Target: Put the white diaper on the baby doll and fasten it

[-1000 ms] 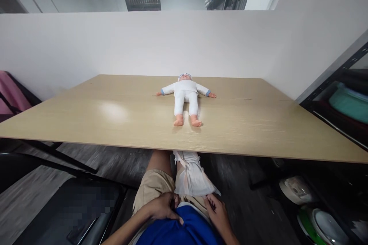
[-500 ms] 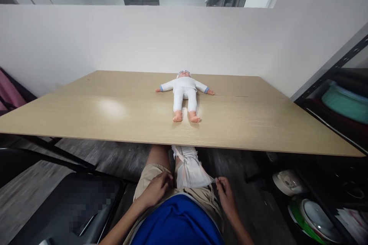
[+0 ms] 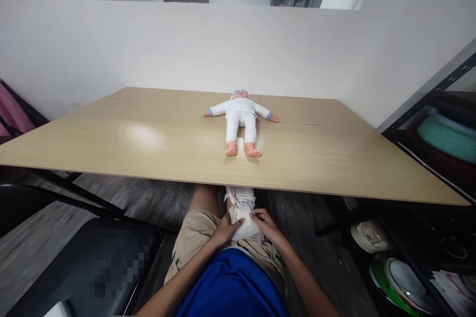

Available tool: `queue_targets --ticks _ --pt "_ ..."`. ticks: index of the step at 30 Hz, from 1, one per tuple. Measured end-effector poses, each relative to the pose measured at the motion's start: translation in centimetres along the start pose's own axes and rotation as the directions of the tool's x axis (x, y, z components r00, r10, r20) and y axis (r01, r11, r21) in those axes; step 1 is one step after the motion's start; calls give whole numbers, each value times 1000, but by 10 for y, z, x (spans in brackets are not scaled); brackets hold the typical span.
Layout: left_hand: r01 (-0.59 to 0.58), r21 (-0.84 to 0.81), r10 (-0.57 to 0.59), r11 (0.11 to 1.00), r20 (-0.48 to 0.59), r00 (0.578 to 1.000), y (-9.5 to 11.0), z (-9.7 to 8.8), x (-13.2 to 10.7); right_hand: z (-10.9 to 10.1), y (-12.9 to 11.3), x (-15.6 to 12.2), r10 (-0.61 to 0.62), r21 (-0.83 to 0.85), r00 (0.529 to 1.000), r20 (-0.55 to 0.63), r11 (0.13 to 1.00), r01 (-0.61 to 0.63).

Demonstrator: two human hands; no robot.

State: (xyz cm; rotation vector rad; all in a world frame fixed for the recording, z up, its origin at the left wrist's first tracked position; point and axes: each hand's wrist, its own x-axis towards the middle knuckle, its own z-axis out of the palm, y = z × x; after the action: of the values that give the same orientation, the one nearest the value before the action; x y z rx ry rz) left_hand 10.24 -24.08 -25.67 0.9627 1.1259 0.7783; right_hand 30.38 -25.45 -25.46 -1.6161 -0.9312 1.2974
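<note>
A white diaper [image 3: 245, 225] lies over my lap, its far end passing under the table's front edge. My left hand [image 3: 226, 231] is at the diaper's left side, thumb on top and fingers closed around its edge. On the opposite side my right hand [image 3: 267, 225] pinches the diaper's edge between thumb and fingers. Beyond them, a baby doll [image 3: 241, 115] in a white outfit with blue cuffs and a patterned cap rests on its back on the wooden table [image 3: 167, 158], arms spread and feet toward me.
A black chair [image 3: 96, 257] stands at my left, with a white object [image 3: 57, 310] on its seat. To the right is a dark shelf rack holding a teal basin [image 3: 448, 131]; lidded containers [image 3: 407, 280] sit lower down. A white wall [image 3: 178, 44] rises behind the table.
My right hand has moved left and inward with the diaper's edge. My left hand has come off my thigh onto the diaper, which is now drawn in narrower. The doll stays put.
</note>
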Motion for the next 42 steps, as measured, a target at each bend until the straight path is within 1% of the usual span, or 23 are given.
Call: queue_targets --ticks 2,4,6,8,11,14,15,16,17,19,20,21,22,23,25,27,29,32,34,35,37,39,42 --pt "-8 -57 8 998 -3 1000 2 5 -5 7 -9 -10 23 27 997 72 999 -25" --pt "-8 -90 8 996 -11 1000 8 6 -19 9 -20 -26 29 57 991 132 998 -36" --pt "-19 -109 18 994 -11 1000 21 6 -44 6 -37 -49 20 89 984 176 995 -36" --pt "-67 -115 69 991 8 998 42 6 -79 -1 -60 -80 -7 122 981 193 992 -17" --pt "-178 -56 182 982 62 981 82 9 -139 -14 -106 -134 -141 126 971 193 985 118" --pt "-284 40 277 958 128 952 120 8 -185 -26 -155 -185 -339 65 919 203 941 333" --pt "-357 84 343 930 147 928 130 7 -195 -28 -168 -197 -425 50 888 179 905 423" --pt "-447 129 425 885 171 889 139 6 -202 -30 -179 -208 -506 46 846 165 861 506" --pt "-544 170 513 822 195 836 147 5 -207 -30 -187 -215 -581 55 799 153 812 581" --pt "-706 228 672 670 219 708 158 6 -209 -27 -197 -221 -695 80 709 114 718 691" --pt "-749 247 724 615 200 660 162 7 -207 -24 -199 -219 -727 84 681 86 687 722" --pt "-760 264 750 594 163 642 164 10 -204 -21 -199 -214 -741 77 670 55 672 737" --pt "-739 277 744 614 109 659 166 13 -198 -16 -197 -207 -736 61 677 24 677 734" --pt "-693 279 711 665 49 701 166 16 -191 -12 -195 -198 -716 45 698 -1 697 715" --pt "-555 229 579 799 -46 814 162 19 -173 -2 -186 -173 -641 35 767 -23 766 642" --pt "-420 117 430 900 -76 900 155 18 -149 5 -172 -144 -542 63 840 -10 838 542" --pt "-311 -1 310 950 -72 948 145 14 -124 10 -156 -116 -436 96 900 27 897 432" --pt "-189 -91 183 978 -71 981 133 5 -100 12 -133 -91 -348 44 937 7 937 348" --pt "-174 -99 168 980 -63 984 130 1 -95 11 -126 -88 -378 -55 922 -83 926 374" --pt "-180 -92 176 979 -48 983 131 -1 -95 10 -127 -89 -419 -114 897 -138 907 406" --pt "-186 -58 187 981 1 982 135 -5 -96 8 -135 -94 -525 -233 822 -221 847 478" --pt "-172 15 171 985 62 983 141 -10 -94 5 -150 -95 -626 -348 746 -226 768 539" --pt "-142 148 124 979 128 984 149 -21 -85 0 -176 -82 -752 -520 646 -132 607 601"
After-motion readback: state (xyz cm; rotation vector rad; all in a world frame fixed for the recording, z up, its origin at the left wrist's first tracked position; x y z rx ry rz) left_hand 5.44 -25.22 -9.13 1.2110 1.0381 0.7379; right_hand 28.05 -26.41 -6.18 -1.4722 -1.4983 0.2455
